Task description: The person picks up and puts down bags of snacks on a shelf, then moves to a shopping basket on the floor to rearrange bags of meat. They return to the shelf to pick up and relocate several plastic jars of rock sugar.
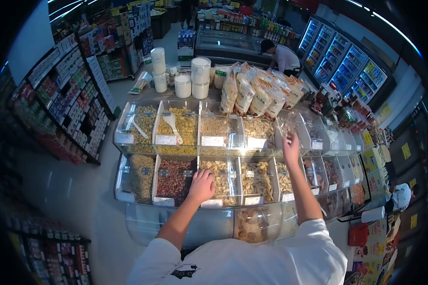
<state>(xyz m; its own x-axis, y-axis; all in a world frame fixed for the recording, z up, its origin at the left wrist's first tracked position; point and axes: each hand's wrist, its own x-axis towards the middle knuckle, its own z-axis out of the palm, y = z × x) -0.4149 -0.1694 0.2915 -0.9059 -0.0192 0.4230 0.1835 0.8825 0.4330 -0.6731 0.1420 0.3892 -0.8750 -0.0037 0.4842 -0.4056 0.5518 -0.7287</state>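
My left hand [203, 184] lies with its fingers stretched out over the clear lid at the border of two lower-row bins. To its left is a bin of small dark red dried pieces [173, 183]; to its right, a bin of pale yellowish dried slices [219, 176]. Farther forward, my right hand [290, 144] reaches to the front of an upper-row bin [295, 124], fingers slightly bent and apart at its clear cover. Beside that hand stands a bin of pale sliced dried goods [259, 128]. White scoops [172, 124] rest in the upper left bins.
Bagged goods [252, 92] and white tubs [200, 76] stand behind the bins. A person [283, 57] bends by a freezer [223, 42] at the back. Drink fridges [342, 61] line the right, shelves [66, 95] the left. A red basket [359, 235] is at right.
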